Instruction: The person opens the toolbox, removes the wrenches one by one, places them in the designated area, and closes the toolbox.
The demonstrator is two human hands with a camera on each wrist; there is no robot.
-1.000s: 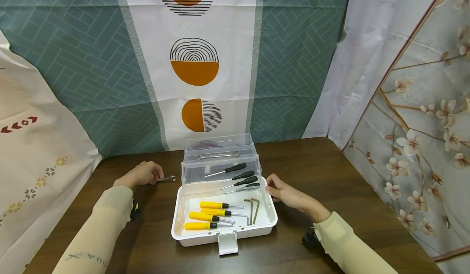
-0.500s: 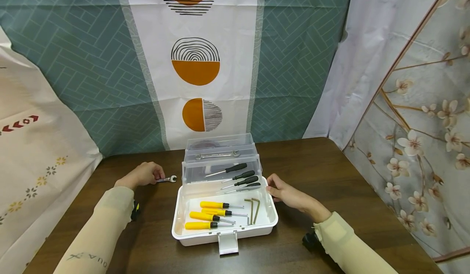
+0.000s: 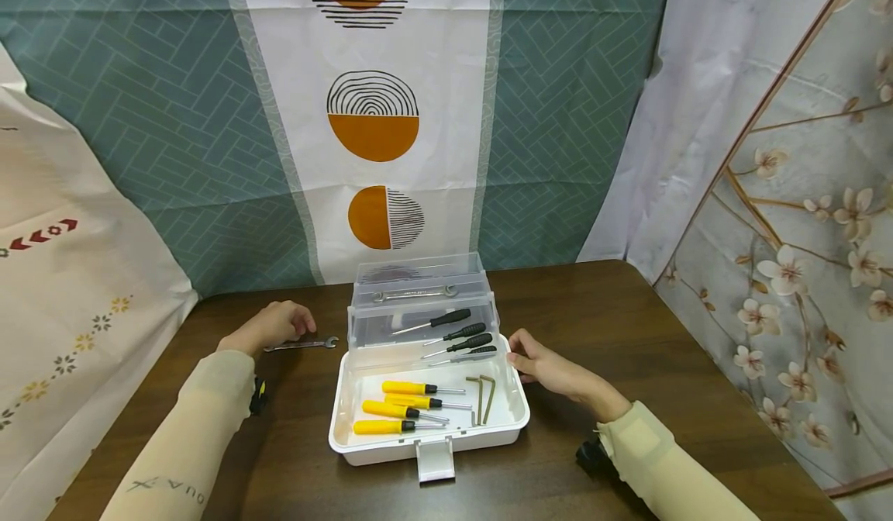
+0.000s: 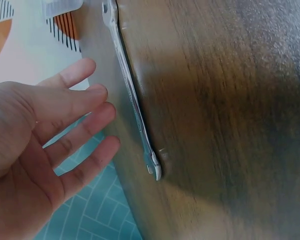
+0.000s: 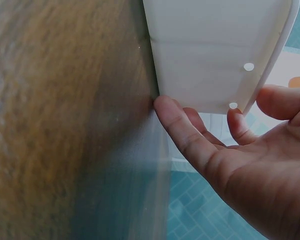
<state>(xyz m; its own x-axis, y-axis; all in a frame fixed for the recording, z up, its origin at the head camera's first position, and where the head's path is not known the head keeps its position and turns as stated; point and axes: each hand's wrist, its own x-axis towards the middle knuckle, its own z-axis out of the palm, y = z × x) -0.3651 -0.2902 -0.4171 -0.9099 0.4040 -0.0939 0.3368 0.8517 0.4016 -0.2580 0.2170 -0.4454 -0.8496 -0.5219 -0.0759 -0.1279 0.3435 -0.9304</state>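
Note:
A double open-ended wrench [image 3: 305, 344] lies on the table left of the toolbox [image 3: 380, 453]. Just over it my left hand [image 3: 279, 324] hovers with relaxed fingers; the left wrist view shows a gap between the fingertips and the wrench [image 4: 131, 95]. My right hand [image 3: 547, 366] grips the toolbox's right back corner. In the right wrist view its thumb lies at the rim, while the fingers [image 5: 185, 132] bend around the white wall. Inside the box are several yellow-handled screwdrivers [image 3: 401, 407] and brass-coloured hex keys [image 3: 487, 397].
Behind the box, its raised clear trays [image 3: 363, 323] carry several black-handled screwdrivers [image 3: 466, 343] and another wrench [image 3: 416, 294]. A white latch [image 3: 436, 460] hangs down in front. Printed cloths [image 3: 558, 156] stand along the table's [image 3: 600, 304] back and sides.
My left hand has let go of the wrench and lifted slightly; the wrench's full length now shows on the table. The right hand keeps its hold on the toolbox.

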